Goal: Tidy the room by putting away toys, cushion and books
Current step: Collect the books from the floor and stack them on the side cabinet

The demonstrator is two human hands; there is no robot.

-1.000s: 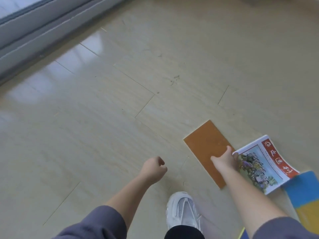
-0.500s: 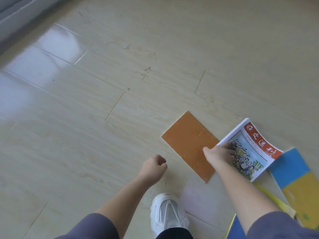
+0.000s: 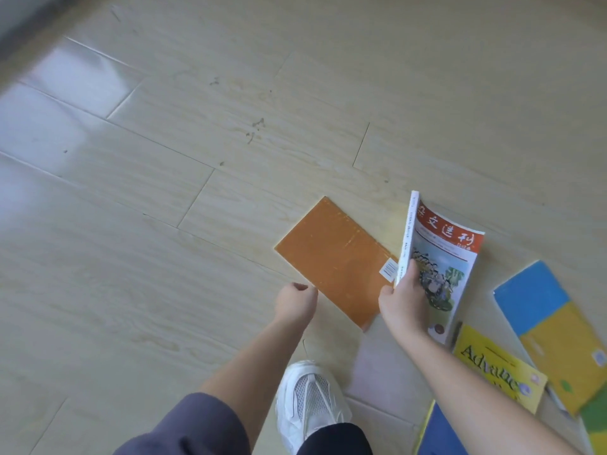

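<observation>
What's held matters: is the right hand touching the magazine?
Touching: the head view shows the right hand gripping the magazine by its spine.

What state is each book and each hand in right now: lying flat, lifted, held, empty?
Orange book: closed, flat on the floor, barcode side up.
Illustrated book: closed, tilted up with its spine raised, held.
Right hand: grips the illustrated book at its spine.
Left hand: curled in a fist, holds nothing.
Blue-and-yellow book: closed, flat on the floor.
Yellow book: closed, flat on the floor.
</observation>
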